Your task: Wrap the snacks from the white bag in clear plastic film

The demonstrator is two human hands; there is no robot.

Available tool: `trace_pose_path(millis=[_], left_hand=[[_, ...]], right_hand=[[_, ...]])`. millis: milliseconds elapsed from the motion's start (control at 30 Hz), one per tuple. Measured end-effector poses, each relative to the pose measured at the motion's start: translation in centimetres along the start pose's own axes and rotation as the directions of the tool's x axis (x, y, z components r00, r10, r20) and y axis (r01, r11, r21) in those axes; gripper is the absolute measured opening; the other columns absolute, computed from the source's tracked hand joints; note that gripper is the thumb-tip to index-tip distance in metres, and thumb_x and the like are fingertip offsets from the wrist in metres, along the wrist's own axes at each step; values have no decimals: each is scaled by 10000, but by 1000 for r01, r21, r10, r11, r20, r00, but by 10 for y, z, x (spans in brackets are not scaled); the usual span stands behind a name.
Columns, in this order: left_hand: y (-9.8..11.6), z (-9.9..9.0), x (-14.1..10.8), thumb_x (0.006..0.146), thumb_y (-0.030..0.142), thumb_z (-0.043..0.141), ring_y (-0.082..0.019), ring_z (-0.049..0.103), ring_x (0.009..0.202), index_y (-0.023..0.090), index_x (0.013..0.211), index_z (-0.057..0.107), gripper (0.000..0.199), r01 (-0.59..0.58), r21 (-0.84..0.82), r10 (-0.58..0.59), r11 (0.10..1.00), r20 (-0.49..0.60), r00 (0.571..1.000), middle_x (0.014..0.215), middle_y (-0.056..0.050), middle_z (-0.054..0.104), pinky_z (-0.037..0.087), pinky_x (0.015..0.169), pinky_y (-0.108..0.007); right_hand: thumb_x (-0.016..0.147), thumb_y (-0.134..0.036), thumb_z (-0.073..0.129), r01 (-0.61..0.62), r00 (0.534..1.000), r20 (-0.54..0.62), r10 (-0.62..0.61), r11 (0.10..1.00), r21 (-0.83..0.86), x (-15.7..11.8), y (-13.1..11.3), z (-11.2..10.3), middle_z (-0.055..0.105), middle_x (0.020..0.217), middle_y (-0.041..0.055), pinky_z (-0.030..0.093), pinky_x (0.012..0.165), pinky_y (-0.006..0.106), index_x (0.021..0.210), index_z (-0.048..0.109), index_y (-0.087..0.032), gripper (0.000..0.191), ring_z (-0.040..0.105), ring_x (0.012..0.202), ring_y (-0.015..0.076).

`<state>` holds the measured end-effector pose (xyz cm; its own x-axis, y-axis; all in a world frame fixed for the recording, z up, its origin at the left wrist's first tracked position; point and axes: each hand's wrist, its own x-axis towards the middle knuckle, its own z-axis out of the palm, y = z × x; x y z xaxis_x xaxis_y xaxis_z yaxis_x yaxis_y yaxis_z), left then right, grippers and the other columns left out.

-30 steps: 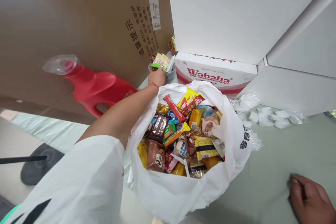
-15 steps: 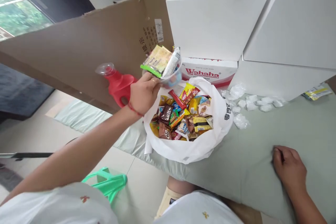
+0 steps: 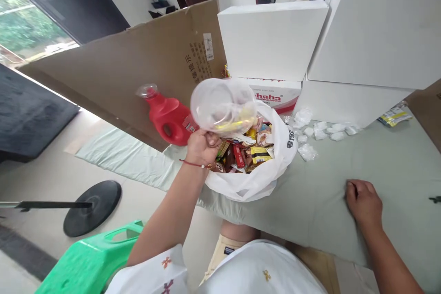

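My left hand (image 3: pixel 203 148) grips the edge of a clear plastic bowl (image 3: pixel 208 105), tipped over a white bag (image 3: pixel 248 188) on the table. The bowl is mostly see-through, with a blurred yellow shape at its lower side; whether that is inside or behind it I cannot tell. Small wrapped snacks (image 3: pixel 261 153) in many colours fill the bag, partly hidden by the bowl and hand. Over to the right, my right hand (image 3: pixel 365 202) rests on the cloth, fingers curled closed with nothing seen in them.
Left of the bag stands a red jug (image 3: pixel 170 117) against a cardboard panel (image 3: pixel 120 73). White boxes (image 3: pixel 272 41) rise behind. Crumpled clear plastic pieces (image 3: pixel 308 152) and a yellow-grey packet (image 3: pixel 394 115) lie on the table. A green stool (image 3: pixel 86 257) and round black base (image 3: pixel 93 207) stand on the floor.
The bowl, heaped with wrapped snacks before, has been turned over above the bag, and the heap is gone from it. My right hand stays curled on the table. The view has shifted.
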<state>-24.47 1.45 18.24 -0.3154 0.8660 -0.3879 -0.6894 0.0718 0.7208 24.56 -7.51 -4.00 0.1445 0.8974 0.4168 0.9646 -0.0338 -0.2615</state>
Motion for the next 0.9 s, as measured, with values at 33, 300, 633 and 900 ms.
trace_pose_path(millis=[33, 300, 633, 900], left_hand=[[0, -1, 0, 912, 63, 453, -50, 253, 329, 192, 621, 383, 326, 22, 23, -22, 1000, 11, 1000, 459, 69, 346, 217, 363, -194], [14, -24, 4, 871, 58, 534, -47, 227, 361, 193, 639, 399, 300, 93, 106, -104, 990, 105, 989, 512, 68, 373, 246, 381, -181], [-99, 1, -83, 836, 320, 746, -131, 622, 669, 202, 826, 688, 131, 387, 172, -424, 906, 328, 844, 763, -22, 660, 523, 599, -231], [-195, 13, -119, 787, 583, 795, -97, 568, 649, 203, 920, 674, 421, 478, 471, -671, 742, 520, 529, 943, -35, 652, 408, 593, -245]], right_hand=[[948, -380, 434, -4, 1000, -2, 4, 1000, 5, 0, -1, 0, 697, 1003, 126, 499, 782, 360, 986, 719, -157, 364, 650, 933, 260], [907, -413, 447, -99, 995, 18, 97, 991, 95, 4, -5, -4, 695, 988, 133, 497, 790, 389, 942, 725, -161, 377, 641, 905, 270], [784, -582, 792, -394, 911, 412, -1, 284, 874, -9, -138, -116, 702, 1200, 107, 402, 474, 270, 1364, 630, -293, 668, 491, 568, 108], [937, -452, 672, -437, 898, 362, 250, 419, 796, -53, -138, -163, 553, 567, -29, 335, 438, 248, 1089, 741, -242, 269, 409, 441, 109]])
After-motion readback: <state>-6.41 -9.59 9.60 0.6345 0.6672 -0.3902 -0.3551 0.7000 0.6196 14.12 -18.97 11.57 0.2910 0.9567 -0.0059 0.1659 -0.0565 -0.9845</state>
